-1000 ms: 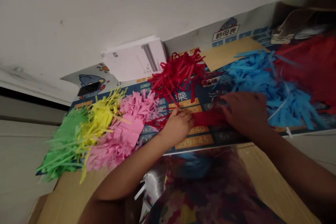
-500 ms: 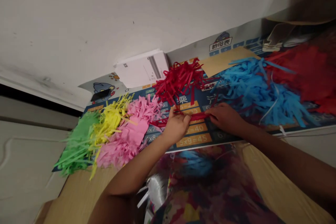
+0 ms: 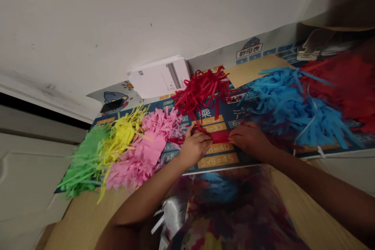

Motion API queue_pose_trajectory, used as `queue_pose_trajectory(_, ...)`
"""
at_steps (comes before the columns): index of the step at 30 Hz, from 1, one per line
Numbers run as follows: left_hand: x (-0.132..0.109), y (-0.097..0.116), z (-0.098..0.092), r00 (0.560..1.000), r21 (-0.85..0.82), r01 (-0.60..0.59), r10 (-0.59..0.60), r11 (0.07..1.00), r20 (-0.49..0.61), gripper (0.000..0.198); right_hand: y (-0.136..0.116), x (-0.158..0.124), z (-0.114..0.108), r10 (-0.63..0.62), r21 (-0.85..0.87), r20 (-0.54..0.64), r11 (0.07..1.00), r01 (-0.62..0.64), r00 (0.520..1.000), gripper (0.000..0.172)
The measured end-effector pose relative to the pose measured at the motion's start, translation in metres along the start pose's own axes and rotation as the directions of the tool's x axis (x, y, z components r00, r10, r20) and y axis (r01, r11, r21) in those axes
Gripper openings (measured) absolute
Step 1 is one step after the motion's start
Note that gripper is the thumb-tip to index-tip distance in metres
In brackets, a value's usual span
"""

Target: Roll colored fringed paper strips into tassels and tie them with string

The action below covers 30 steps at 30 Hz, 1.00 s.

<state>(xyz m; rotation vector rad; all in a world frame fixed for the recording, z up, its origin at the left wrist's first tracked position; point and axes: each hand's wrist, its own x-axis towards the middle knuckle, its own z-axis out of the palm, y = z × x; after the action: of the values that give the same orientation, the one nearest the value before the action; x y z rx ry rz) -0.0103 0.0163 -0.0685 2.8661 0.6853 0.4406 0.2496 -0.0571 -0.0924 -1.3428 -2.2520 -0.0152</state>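
Observation:
My left hand (image 3: pixel 195 146) and my right hand (image 3: pixel 250 139) rest low over the printed mat, a short way apart. Between them stretches a red paper strip (image 3: pixel 221 136), its left end under my left fingers and its right end pinched by my right ones. Thin red shreds trail out past both hands. A pile of red fringed paper (image 3: pixel 202 90) lies just beyond my left hand. Right of my right hand is a blue fringed bundle (image 3: pixel 288 103) with a white string across it.
Pink (image 3: pixel 150 146), yellow (image 3: pixel 124 131) and green fringed paper (image 3: pixel 86 160) lie at the left. A black phone (image 3: pixel 112 106) and a white box (image 3: pixel 159 78) stand near the wall. More red paper (image 3: pixel 345 82) is at the right. A clear bag (image 3: pixel 240 211) sits below the edge.
The red strip between my hands now looks wider and flatter. Both hands have stayed at nearly the same place, and the view has shifted slightly.

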Motion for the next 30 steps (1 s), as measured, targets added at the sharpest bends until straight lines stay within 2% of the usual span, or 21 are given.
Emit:
queue_pose_trajectory(3, 0.005, 0.001, -0.003, 0.982, -0.042, 0.190, -0.190, 0.981, 0.016, 0.020, 0.010, 0.007, -0.002, 0.155, 0.106, 0.163, 0.979, -0.174, 0.974, 0.025)
queue_pose_trajectory(6, 0.013, 0.000, -0.006, 0.951, -0.095, 0.308, -0.305, 0.947, 0.046, 0.022, 0.017, 0.016, -0.003, 0.256, 0.089, 0.272, 0.953, -0.289, 0.928, 0.028)
queue_pose_trajectory(10, 0.021, -0.002, -0.006, 0.925, -0.056, 0.379, -0.376, 0.924, 0.062, 0.022, 0.018, 0.026, -0.002, 0.332, 0.002, 0.305, 0.937, -0.349, 0.893, 0.030)
queue_pose_trajectory(14, 0.025, -0.003, -0.002, 0.911, -0.011, 0.409, -0.408, 0.912, 0.064, 0.024, 0.015, 0.028, -0.001, 0.359, -0.029, 0.280, 0.930, -0.366, 0.890, 0.029)
queue_pose_trajectory(23, 0.029, -0.007, -0.002, 0.907, 0.018, 0.406, -0.405, 0.914, 0.114, 0.023, 0.017, 0.026, 0.004, 0.353, -0.057, 0.253, 0.935, -0.350, 0.901, 0.029)
queue_pose_trajectory(26, 0.028, -0.008, -0.004, 0.905, 0.046, 0.408, -0.410, 0.912, 0.114, 0.017, 0.014, 0.028, 0.000, 0.365, -0.061, 0.238, 0.931, -0.361, 0.900, 0.022)
queue_pose_trajectory(28, 0.028, -0.009, -0.007, 0.946, 0.112, 0.310, -0.319, 0.944, 0.064, 0.016, 0.009, 0.029, -0.006, 0.331, -0.110, 0.181, 0.943, -0.315, 0.926, 0.014)
queue_pose_trajectory(30, 0.027, -0.008, -0.012, 0.993, 0.206, 0.076, -0.093, 0.976, 0.074, 0.019, 0.001, 0.028, -0.013, 0.193, -0.156, 0.145, 0.973, -0.171, 0.970, 0.011)
